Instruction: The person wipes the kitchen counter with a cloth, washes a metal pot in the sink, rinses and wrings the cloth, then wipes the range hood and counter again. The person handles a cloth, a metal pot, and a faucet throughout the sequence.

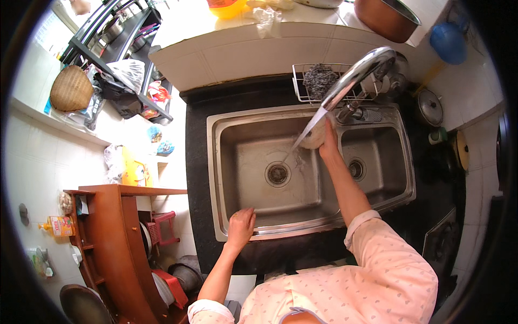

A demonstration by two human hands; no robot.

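Observation:
Water runs from the chrome faucet [344, 81] into the large basin of the stainless steel double sink [259, 146], near its drain strainer [277, 174]. My right hand [330, 141] reaches to the basin's upper right and holds a pale, whitish cloth or pad [315, 139] against the wall there, just beside the stream; the faucet and water partly hide it. At the sink's front left rim rests my left hand [241, 227], its fingers curled and together, with nothing seen in it.
Behind the sink a white wire rack [297, 83] holds a steel wool scourer [319, 81]. A lidded pot [429, 107] stands to the right, and a copper-coloured pot [386, 20] sits on the ledge above. A wooden cabinet [133, 235] is at the left.

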